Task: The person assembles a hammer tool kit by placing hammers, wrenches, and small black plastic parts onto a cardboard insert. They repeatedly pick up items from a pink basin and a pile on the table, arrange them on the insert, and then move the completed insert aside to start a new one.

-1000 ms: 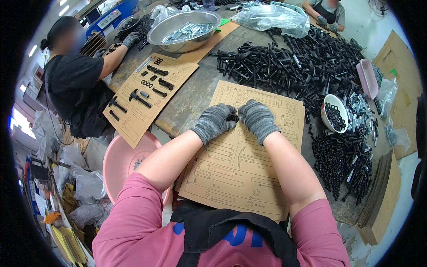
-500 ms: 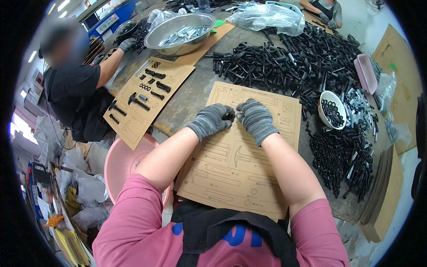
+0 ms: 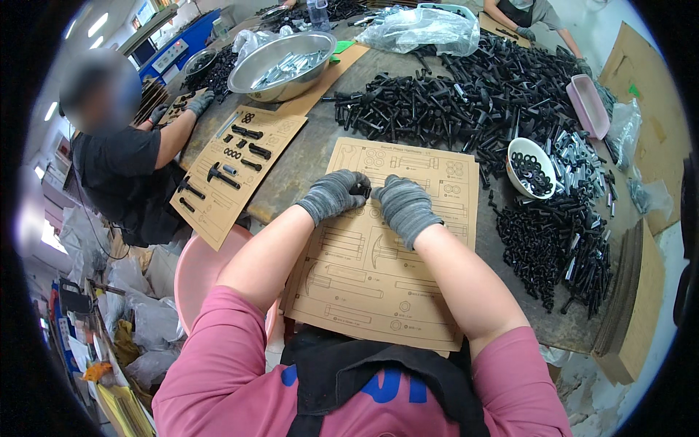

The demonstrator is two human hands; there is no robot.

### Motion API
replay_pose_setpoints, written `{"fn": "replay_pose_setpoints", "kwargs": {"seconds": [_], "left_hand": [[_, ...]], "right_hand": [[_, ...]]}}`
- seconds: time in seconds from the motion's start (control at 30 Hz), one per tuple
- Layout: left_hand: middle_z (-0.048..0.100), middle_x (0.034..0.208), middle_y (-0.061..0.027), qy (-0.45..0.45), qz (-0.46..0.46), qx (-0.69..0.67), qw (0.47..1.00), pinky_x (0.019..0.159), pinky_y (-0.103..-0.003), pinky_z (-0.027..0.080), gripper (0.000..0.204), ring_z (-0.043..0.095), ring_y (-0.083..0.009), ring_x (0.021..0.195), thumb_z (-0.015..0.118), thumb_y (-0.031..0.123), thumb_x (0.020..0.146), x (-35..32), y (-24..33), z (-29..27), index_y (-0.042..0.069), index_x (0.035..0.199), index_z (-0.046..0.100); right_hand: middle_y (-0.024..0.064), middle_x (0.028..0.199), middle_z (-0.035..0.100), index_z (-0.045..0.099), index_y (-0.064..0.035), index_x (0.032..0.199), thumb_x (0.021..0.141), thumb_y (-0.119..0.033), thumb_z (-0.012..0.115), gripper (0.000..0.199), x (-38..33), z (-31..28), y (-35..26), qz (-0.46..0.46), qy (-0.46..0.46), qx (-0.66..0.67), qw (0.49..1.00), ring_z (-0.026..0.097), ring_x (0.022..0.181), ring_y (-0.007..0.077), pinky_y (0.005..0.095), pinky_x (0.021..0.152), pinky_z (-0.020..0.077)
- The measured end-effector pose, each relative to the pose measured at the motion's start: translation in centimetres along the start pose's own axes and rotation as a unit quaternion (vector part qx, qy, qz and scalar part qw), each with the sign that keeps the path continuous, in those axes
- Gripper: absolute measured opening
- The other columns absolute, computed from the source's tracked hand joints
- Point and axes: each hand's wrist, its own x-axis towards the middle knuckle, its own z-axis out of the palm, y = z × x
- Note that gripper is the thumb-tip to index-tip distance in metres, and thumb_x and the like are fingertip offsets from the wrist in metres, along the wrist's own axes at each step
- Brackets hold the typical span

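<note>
A brown cardboard sheet [image 3: 349, 295] printed with outlines of tools and fasteners lies before me. Over its upper half is my left hand [image 3: 335, 197] in a grey knit glove, fingers closed on a small black part [image 3: 362, 186] whose shape is mostly hidden. Just to the right, my right hand [image 3: 405, 207], gloved alike, has its fingers bent together with the tips by that black part. Whatever those fingers hold, if anything, is hidden. Printed rings and bolts show on the sheet around both hands.
Black bolts and fittings [image 3: 437, 102] form a big heap at the far right. A white bowl of black rings [image 3: 530, 147] and a pink tray [image 3: 587, 109] stand there. At left are a filled card [image 3: 211, 200], a steel basin [image 3: 240, 76] and a co-worker [image 3: 120, 160].
My view has shifted slightly. My hands stay close together over the sheet; the right one has turned a little, and the black part now shows less between the left fingers.
</note>
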Motion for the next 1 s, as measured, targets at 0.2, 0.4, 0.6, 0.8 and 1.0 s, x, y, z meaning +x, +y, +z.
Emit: {"fn": "replay_pose_setpoints", "kwargs": {"seconds": [0.2,0.4,0.6,0.8,1.0], "left_hand": [[0.063,0.093,-0.0109,0.040,0.049,-0.045,0.997,0.078,-0.031,0.046,0.030,0.060,-0.0217,0.086,0.064,0.010,0.070,0.2,-1.0,0.8,0.006,0.100,0.058],[0.056,0.084,-0.0038,0.025,0.005,-0.105,0.994,0.072,-0.026,0.046,0.053,0.054,-0.0146,0.076,0.065,0.000,0.069,-0.9,-0.8,0.6,0.006,0.119,0.046],[0.053,0.082,-0.0036,0.130,0.019,-0.256,0.958,0.066,-0.024,0.043,0.044,0.049,-0.0107,0.071,0.059,0.002,0.076,-1.5,-4.6,0.1,0.007,0.118,0.047],[0.050,0.080,-0.0001,0.282,-0.043,-0.290,0.913,0.067,-0.023,0.042,0.032,0.045,-0.0098,0.072,0.054,0.000,0.080,-2.3,-10.0,0.5,0.004,0.111,0.051],[0.059,0.097,-0.0133,0.349,-0.023,-0.121,0.929,0.079,-0.032,0.044,0.033,0.056,-0.0228,0.090,0.056,0.007,0.077,-4.1,-10.9,1.4,0.004,0.109,0.054]], "right_hand": [[0.0118,0.087,0.057,0.060,-0.0129,0.099,0.079,-0.017,0.053,0.022,-8.0,-1.0,3.8,-0.014,0.098,0.040,0.994,0.058,0.079,0.0245,0.0327,0.070,0.0481],[0.0110,0.086,0.058,0.059,-0.0112,0.098,0.077,-0.021,0.055,0.024,-20.9,0.4,12.3,0.116,0.274,0.148,0.943,0.057,0.080,0.0270,0.0365,0.073,0.0462],[0.0118,0.088,0.058,0.059,-0.0114,0.095,0.073,-0.024,0.061,0.025,-29.8,1.3,19.4,0.415,0.276,-0.021,0.867,0.057,0.081,0.0298,0.0386,0.071,0.0464],[0.0127,0.088,0.058,0.048,-0.0153,0.110,0.077,-0.033,0.057,0.039,-28.4,2.2,20.1,0.521,0.113,-0.063,0.844,0.060,0.077,0.0300,0.0421,0.066,0.0483],[0.0171,0.087,0.060,0.044,-0.0145,0.117,0.076,-0.027,0.058,0.046,-27.2,2.6,19.3,0.536,0.149,0.006,0.831,0.059,0.080,0.0335,0.0437,0.070,0.0461]]}}
